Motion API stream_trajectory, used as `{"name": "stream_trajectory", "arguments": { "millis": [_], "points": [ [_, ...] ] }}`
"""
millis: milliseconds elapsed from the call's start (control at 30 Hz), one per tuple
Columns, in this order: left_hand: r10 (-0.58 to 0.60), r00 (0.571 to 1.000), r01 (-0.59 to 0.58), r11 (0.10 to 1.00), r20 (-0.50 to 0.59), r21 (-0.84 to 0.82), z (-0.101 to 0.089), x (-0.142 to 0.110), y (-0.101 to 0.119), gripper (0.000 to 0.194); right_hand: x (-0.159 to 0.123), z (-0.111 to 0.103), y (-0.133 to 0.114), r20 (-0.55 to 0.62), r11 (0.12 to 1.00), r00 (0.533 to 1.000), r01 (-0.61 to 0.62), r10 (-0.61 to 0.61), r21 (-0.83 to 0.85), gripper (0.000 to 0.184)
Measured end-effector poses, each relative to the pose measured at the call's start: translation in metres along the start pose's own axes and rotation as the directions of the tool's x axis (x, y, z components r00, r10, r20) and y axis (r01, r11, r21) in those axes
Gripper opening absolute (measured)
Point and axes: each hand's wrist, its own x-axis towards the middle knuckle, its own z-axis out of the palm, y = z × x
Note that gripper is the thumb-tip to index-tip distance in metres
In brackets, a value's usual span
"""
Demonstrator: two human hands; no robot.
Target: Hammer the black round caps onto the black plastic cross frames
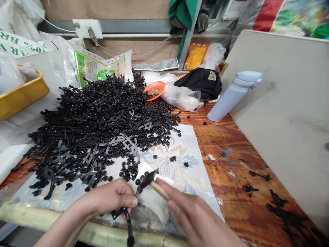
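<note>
My left hand (117, 196) is closed around a black jointed plastic part (128, 223), pinching it between thumb and fingers. One arm of the part points up toward the tool and another hangs down past the cloth's front edge. In my right hand (190, 209) is a small hammer (159, 190) with a pale wooden handle and a dark head. The head is over the upper end of the part; whether they touch I cannot tell. Beneath both hands lies a white pad (154, 202). Small black round pieces (128, 170) are scattered just beyond my left hand.
A large heap of black plastic parts (102, 113) covers the patterned cloth (190, 147). An orange dish (155, 90) leans at its right side. On the wooden table (213, 137) are a blue bottle (228, 99), a screwdriver (223, 155) and several loose black parts (285, 212). A yellow bin (25, 96) stands left.
</note>
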Motion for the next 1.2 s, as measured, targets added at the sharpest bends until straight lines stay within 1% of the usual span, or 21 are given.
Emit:
{"name": "stream_trajectory", "arguments": {
  "millis": [100,167,200,267,333,367,433,467,500,567,600,667,767,800,833,867,933,1000,1067,1167,1200],
  "points": [
    [0.044,0.999,-0.042,0.997,-0.018,0.059,0.002,-0.004,0.003,0.033,0.008,-0.011,0.002,-0.099,0.974,0.98,-0.156,0.174,0.164,0.038],
    [0.074,0.997,-0.074,0.991,0.007,0.107,0.007,-0.008,0.01,0.031,0.016,-0.012,-0.001,-0.074,0.91,0.946,-0.28,0.316,0.306,0.028],
    [0.084,0.996,-0.088,0.988,0.03,0.131,0.01,-0.011,0.015,0.031,0.02,-0.01,-0.004,-0.009,0.86,0.931,-0.332,0.364,0.388,0.025],
    [0.11,0.991,-0.122,0.975,0.074,0.185,0.016,-0.016,0.025,0.032,0.028,-0.002,-0.011,0.191,0.726,0.903,-0.424,0.385,0.541,0.025],
    [0.128,0.986,-0.148,0.963,0.103,0.224,0.02,-0.021,0.032,0.032,0.032,0.006,-0.018,0.397,0.605,0.86,-0.508,0.319,0.613,0.022],
    [0.13,0.985,-0.152,0.962,0.109,0.227,0.022,-0.023,0.034,0.03,0.033,0.009,-0.021,0.463,0.572,0.838,-0.538,0.287,0.619,0.018],
    [0.135,0.989,-0.142,0.976,0.054,0.162,0.027,-0.029,0.032,0.021,0.03,0.01,-0.024,0.516,0.546,0.81,-0.576,0.281,0.608,0.013],
    [0.15,0.989,-0.148,0.985,-0.016,0.091,0.03,-0.032,0.03,0.013,0.028,0.009,-0.025,0.507,0.533,0.806,-0.587,0.306,0.61,0.013],
    [0.178,0.978,-0.179,0.984,-0.108,-0.002,0.033,-0.036,0.026,0.016,0.024,0.007,-0.025,0.483,0.508,0.806,-0.591,0.343,0.626,0.015],
    [0.227,0.923,-0.299,0.931,-0.312,-0.208,0.043,-0.043,0.018,0.048,0.017,0.002,-0.023,0.427,0.445,0.809,-0.582,0.405,0.681,0.024],
    [0.223,0.89,-0.358,0.881,-0.398,-0.308,0.047,-0.045,0.014,0.057,0.013,0.0,-0.021,0.402,0.419,0.812,-0.568,0.422,0.708,0.028],
    [0.126,0.822,-0.41,0.807,-0.555,-0.425,0.054,-0.048,0.009,0.063,0.006,-0.001,-0.02,0.38,0.396,0.817,-0.551,0.433,0.735,0.034],
    [0.051,0.641,-0.538,0.742,-0.766,-0.401,0.054,-0.048,0.009,0.059,0.001,0.002,-0.022,0.393,0.358,0.795,-0.572,0.461,0.738,0.037],
    [0.036,0.61,-0.581,0.699,-0.791,-0.417,0.054,-0.047,0.01,0.056,0.0,0.003,-0.023,0.396,0.325,0.789,-0.572,0.47,0.753,0.038],
    [0.011,0.617,-0.604,0.647,-0.787,-0.465,0.055,-0.045,0.011,0.054,0.0,0.004,-0.024,0.395,0.282,0.787,-0.561,0.475,0.778,0.039],
    [-0.017,0.655,-0.603,0.59,-0.756,-0.536,0.058,-0.044,0.013,0.055,0.0,0.006,-0.025,0.388,0.235,0.789,-0.54,0.477,0.808,0.04],
    [-0.06,0.774,-0.521,0.505,-0.63,-0.688,0.069,-0.04,0.015,0.057,0.0,0.007,-0.025,0.349,0.155,0.801,-0.473,0.487,0.868,0.042],
    [-0.036,0.858,-0.437,0.471,-0.512,-0.766,0.083,-0.035,0.015,0.049,0.0,0.009,-0.023,0.308,0.123,0.808,-0.419,0.502,0.9,0.042],
    [-0.018,0.882,-0.401,0.494,-0.471,-0.771,0.095,-0.029,0.015,0.041,-0.002,0.011,-0.02,0.307,0.134,0.807,-0.424,0.505,0.896,0.041],
    [-0.024,0.876,-0.381,0.578,-0.482,-0.721,0.101,-0.022,0.015,0.032,-0.005,0.014,-0.015,0.351,0.203,0.792,-0.501,0.499,0.842,0.041],
    [-0.025,0.876,-0.377,0.586,-0.481,-0.718,0.101,-0.02,0.015,0.031,-0.007,0.015,-0.013,0.357,0.224,0.788,-0.517,0.502,0.826,0.042]
  ]
}}
